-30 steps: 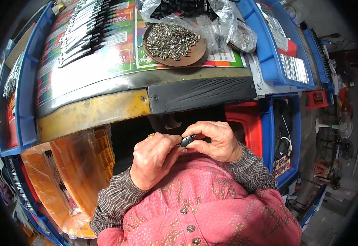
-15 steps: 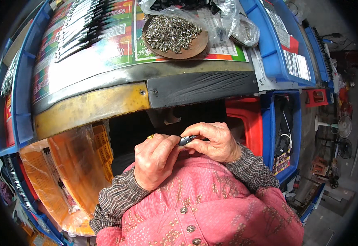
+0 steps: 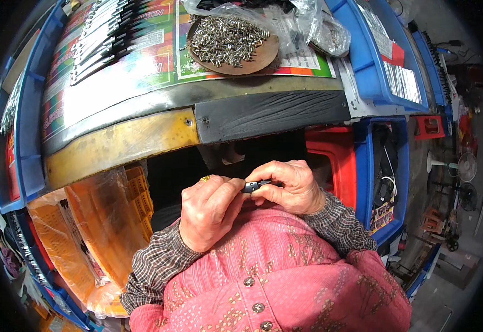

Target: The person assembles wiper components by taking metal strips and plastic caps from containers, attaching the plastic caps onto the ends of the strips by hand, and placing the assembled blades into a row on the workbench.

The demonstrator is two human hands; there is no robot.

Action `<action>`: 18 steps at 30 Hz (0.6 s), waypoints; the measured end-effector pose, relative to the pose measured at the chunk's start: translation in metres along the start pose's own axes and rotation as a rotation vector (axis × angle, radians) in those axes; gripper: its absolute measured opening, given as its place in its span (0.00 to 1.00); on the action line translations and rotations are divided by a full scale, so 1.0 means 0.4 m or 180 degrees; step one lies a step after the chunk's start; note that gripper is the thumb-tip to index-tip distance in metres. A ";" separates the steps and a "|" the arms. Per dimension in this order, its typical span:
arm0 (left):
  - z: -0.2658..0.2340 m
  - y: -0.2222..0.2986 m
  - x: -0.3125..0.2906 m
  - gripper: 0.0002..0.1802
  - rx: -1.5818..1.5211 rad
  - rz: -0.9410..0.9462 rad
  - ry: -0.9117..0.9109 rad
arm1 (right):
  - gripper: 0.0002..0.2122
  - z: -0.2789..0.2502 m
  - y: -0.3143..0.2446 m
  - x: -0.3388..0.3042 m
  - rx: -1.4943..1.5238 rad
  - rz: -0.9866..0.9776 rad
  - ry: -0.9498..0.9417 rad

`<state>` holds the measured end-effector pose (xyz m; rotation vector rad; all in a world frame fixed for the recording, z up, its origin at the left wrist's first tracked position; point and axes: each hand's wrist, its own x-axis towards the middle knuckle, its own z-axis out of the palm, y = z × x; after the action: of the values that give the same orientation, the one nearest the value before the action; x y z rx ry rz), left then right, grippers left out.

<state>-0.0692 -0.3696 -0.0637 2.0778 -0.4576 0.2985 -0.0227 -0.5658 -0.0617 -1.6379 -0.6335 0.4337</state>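
Observation:
A small grey-and-black piece (image 3: 251, 187) with tiny dots on its side is held in front of my chest, over the table's near edge. My left hand (image 3: 209, 210) is closed, pinching its left end between thumb and fingers. My right hand (image 3: 292, 187) pinches the dark right end between thumb and forefinger, its other fingers curled. The fingertips of both hands nearly meet around the piece, so most of it is hidden and its exact kind does not show.
A round brown plate (image 3: 270, 60) of small metal pins (image 3: 225, 40) stands on the table beside clear plastic bags (image 3: 330, 34). Thin black-and-white pieces (image 3: 98, 41) lie in a row at far left. Blue trays (image 3: 31, 110) flank the table; a red stool (image 3: 338, 149) stands beneath.
Both hands stay in front of my chest on the same piece. It has tilted slightly, and more of its dark right end shows between my fingers.

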 end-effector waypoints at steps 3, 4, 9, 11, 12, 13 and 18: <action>0.002 0.000 0.004 0.14 -0.0002 0.0005 0.0067 | 0.07 0.002 0.003 -0.001 0.0006 -0.0008 0.0047; 0.004 0.004 0.003 0.14 -0.0001 0.0008 0.0071 | 0.07 0.004 0.003 0.001 0.0002 -0.0012 0.0046; 0.014 0.012 -0.005 0.14 0.0089 -0.0214 0.0296 | 0.07 0.012 0.005 0.003 -0.0146 -0.0169 0.0204; 0.015 0.004 -0.008 0.13 0.0071 -0.0177 0.0292 | 0.07 0.012 0.009 0.003 -0.0125 -0.0141 0.0165; 0.016 0.000 -0.007 0.13 0.0040 -0.0127 0.0286 | 0.07 0.010 0.010 0.002 -0.0117 -0.0113 0.0138; 0.015 -0.002 -0.006 0.13 0.0034 -0.0133 0.0282 | 0.07 0.008 0.011 0.002 -0.0116 -0.0105 0.0138; 0.006 -0.008 0.004 0.14 0.0029 -0.0029 0.0161 | 0.07 0.002 0.012 0.009 0.0023 -0.0074 0.0076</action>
<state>-0.0662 -0.3706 -0.0670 2.0758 -0.4170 0.3474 -0.0197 -0.5632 -0.0662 -1.6249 -0.6319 0.3984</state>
